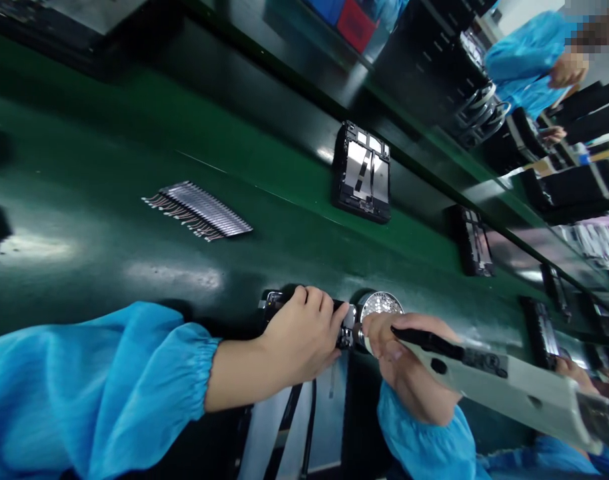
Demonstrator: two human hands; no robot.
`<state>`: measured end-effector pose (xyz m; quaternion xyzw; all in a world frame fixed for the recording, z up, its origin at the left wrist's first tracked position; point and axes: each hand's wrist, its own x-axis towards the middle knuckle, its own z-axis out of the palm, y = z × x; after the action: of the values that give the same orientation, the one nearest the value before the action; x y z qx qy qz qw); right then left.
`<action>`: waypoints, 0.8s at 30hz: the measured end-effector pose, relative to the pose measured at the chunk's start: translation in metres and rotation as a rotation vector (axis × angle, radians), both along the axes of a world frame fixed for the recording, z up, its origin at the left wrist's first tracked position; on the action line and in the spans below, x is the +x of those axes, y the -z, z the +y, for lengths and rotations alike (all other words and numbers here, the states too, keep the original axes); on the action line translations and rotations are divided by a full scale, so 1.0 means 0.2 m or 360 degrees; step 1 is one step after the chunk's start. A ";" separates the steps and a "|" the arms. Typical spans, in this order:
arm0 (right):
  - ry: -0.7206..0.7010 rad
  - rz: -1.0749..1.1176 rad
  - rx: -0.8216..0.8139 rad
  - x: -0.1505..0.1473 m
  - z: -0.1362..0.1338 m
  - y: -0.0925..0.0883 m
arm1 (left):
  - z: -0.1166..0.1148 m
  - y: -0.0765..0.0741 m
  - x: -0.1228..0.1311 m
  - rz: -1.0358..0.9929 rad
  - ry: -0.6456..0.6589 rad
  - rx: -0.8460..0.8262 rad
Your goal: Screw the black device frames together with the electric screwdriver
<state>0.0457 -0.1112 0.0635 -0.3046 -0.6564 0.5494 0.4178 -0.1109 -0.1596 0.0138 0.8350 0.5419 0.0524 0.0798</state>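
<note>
An electric screwdriver with a pale grey body and black lever is gripped in my right hand. Its tip points left, at the upper right corner of an opened phone-like device with a silver inner panel and black ribbon cables. My left hand lies across the top of that device, fingers curled over it and thumb close to the screwdriver tip. Right beside the tip stands a round metal dish of small shiny pieces, partly behind my right hand. My left hand covers much of the device's upper part.
A fanned row of thin parts with wire leads lies on the green bench. Further back stands a stack of similar devices, with another stack to its right. A co-worker's blue sleeve shows across the bench.
</note>
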 end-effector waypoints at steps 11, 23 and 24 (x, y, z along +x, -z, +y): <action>0.0019 0.0025 0.0006 0.00 -0.01 0.03 | 0.00 0.00 -0.02 -0.0020 -0.0022 -0.0050; 0.0106 0.0286 0.0011 -0.02 0.03 0.09 | -0.81 0.06 0.03 -0.0144 -0.0177 0.0453; 0.0124 0.0310 -0.0003 -0.02 0.04 0.08 | -0.87 0.08 0.06 -0.0115 -0.0169 0.0477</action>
<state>0.0425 -0.1038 0.0474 -0.2755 -0.5999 0.5603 0.5003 -0.0997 -0.3334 -0.0027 0.8054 0.5681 0.1667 -0.0291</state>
